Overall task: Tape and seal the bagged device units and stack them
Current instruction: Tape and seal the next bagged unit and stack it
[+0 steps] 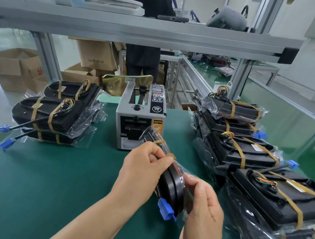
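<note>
I hold a black device unit in a clear bag on its edge above the green mat, a blue connector hanging from its near end. My left hand grips its upper left side, fingers curled by a tan tape strip. My right hand pinches the bag on the unit's right side. The grey tape dispenser stands just behind. Taped bagged units are stacked at the left and piled at the right.
A metal shelf beam crosses overhead. A person in dark clothes stands beyond the bench. Cardboard boxes sit on the floor behind. A green conveyor bench runs along the right.
</note>
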A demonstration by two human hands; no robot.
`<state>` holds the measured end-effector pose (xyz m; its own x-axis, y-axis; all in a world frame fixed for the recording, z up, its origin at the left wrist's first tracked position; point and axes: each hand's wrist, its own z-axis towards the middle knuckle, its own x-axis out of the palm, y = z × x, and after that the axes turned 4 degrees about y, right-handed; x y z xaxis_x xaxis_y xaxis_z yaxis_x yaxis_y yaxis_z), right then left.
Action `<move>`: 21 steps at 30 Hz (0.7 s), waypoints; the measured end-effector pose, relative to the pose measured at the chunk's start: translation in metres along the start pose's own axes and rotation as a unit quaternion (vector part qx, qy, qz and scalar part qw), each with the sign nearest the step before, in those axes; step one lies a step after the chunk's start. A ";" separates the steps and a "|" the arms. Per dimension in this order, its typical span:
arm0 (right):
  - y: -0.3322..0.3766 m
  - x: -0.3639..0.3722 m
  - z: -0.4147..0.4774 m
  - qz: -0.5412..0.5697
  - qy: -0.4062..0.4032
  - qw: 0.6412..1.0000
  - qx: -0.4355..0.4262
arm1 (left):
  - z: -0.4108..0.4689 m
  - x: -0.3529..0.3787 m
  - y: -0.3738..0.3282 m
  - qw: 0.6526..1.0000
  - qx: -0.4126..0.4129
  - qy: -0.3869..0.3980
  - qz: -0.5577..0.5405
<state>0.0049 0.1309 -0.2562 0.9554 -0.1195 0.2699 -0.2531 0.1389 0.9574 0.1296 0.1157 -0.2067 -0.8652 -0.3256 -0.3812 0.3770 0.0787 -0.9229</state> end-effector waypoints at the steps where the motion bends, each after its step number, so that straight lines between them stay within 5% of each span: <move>1: 0.000 0.000 0.001 -0.002 0.000 1.000 0.000 | 0.000 0.000 0.001 1.000 0.000 0.002 -0.002; 13: 0.010 -0.009 0.008 0.022 0.009 0.999 0.042 | -0.004 -0.004 0.000 0.998 0.020 0.045 -0.027; 18: 0.042 -0.009 0.035 -0.159 0.081 0.983 -0.035 | -0.006 -0.009 0.006 0.997 0.013 0.064 -0.045; 21: 0.059 0.012 0.062 -0.341 0.199 0.918 -0.022 | -0.008 -0.007 0.007 0.997 0.012 0.057 -0.053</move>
<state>-0.0080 0.0766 -0.1900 0.8715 0.1739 -0.4586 0.4231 0.2062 0.8823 0.1360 0.1262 -0.2112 -0.9321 -0.2220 -0.2860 0.2875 0.0264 -0.9574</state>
